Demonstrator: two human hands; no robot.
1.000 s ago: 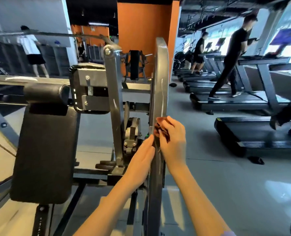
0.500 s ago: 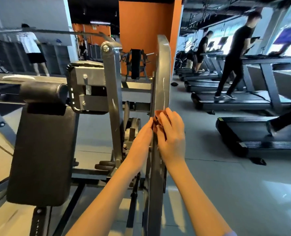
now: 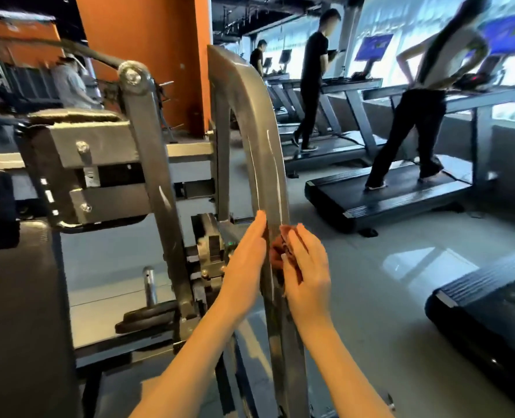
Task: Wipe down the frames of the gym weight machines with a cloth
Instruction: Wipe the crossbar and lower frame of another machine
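A reddish cloth point(image 3: 280, 250) is pinched in the curled fingers of the right hand point(image 3: 306, 276) and pressed against the right face of the grey frame upright point(image 3: 265, 164). Opposite that grip, the left hand point(image 3: 245, 267) is laid flat and open against the upright's other face, holding nothing. The cloth is bunched small, so streaks could be left or bare fingers dragged over metal; it could also be dropped if the pinch loosens. No containers are seen. Beyond the grip, treadmills point(image 3: 401, 194) are occupied.
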